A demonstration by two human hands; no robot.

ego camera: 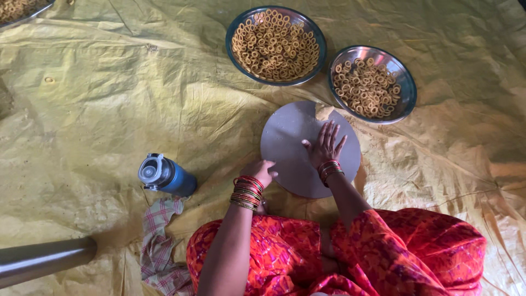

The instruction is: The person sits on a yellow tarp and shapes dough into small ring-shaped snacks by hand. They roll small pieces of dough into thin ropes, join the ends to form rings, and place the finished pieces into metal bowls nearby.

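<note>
Steel bowls [276,46] far already hold many rings; right hand [325,144] open flat on board [290,159], left hand [261,171] fingers curled at its edge, holding nothing visible.

A crinkled yellow plastic sheet [109,98] covers the floor, faintly glossy along its folds. The round grey board [290,137] under the right hand [324,145] looks smooth and matt, dusted pale. Both bowls, the larger bowl [236,27] and the smaller bowl [408,93], are shiny metal, holding dry, rough dough rings [274,46]. The bottle [167,175] is glossy blue plastic. Beside it lies a soft checked cloth [159,241]. Glossy bangles [247,192] circle the left wrist.
</note>
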